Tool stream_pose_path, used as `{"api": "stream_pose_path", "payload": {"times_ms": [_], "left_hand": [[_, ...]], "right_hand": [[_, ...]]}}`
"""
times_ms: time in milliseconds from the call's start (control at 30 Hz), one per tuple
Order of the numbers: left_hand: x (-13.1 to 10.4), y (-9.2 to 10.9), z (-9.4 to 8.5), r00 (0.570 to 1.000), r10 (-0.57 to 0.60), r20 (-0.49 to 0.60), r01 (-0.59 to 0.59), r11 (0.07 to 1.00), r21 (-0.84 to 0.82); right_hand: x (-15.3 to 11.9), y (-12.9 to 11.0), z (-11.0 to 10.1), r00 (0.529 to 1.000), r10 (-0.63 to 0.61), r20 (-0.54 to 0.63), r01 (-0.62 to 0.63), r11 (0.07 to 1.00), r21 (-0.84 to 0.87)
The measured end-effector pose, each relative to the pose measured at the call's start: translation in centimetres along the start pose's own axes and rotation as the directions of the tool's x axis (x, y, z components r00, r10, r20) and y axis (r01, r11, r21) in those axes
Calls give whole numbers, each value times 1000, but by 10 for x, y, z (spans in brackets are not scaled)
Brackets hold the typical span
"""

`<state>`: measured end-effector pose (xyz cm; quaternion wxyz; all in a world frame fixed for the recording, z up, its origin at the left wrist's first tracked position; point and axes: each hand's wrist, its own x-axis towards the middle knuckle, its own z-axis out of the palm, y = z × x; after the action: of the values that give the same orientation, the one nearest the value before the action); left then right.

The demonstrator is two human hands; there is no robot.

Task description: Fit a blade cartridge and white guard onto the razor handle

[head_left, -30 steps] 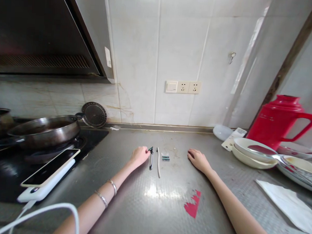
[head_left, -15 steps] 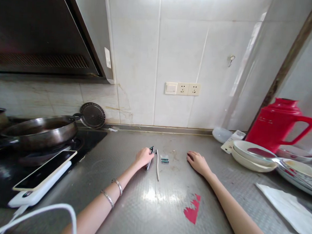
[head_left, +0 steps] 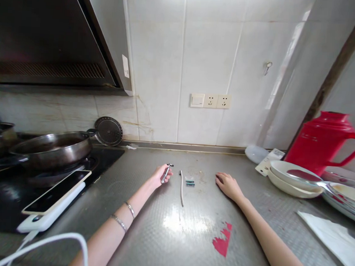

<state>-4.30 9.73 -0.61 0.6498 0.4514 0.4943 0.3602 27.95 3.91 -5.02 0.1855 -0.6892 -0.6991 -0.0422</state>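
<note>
My left hand (head_left: 160, 175) loosely curled around razor (head_left: 166, 173), lifted off counter (head_left: 148, 226). Right hand (head_left: 227, 185) flat, palm down, empty.

Bright, counter glare, wide-angle edge distortion

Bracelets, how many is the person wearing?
2, both on the left forearm: one bracelet nearer the left hand, the other bracelet just behind it. The right wrist shows none.
</note>
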Motion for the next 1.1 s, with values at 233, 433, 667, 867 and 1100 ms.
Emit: {"api": "stream_pose_path", "payload": {"times_ms": [233,433,667,867,1100], "left_hand": [[-6,3,2,998,-59,23,62,992,-111],[-5,0,5,996,-72,-48,65,987,-148],[-5,-3,8,992,-46,-115,29,989,-142],[-4,-4,8,991,-41,-124,26,992,-120],[-3,-6,9,993,-25,-116,13,994,-110]], "right_hand": [[0,-2,-2,1000,13,12,-13,1000,-8],[0,0,0,1000,3,16,-3,1000,-21],[0,1,2,1000,4,5,-4,1000,-11],[0,1,2,1000,-4,3,4,1000,-12],[1,2,3,1000,-10,-8,10,1000,-19]]}}
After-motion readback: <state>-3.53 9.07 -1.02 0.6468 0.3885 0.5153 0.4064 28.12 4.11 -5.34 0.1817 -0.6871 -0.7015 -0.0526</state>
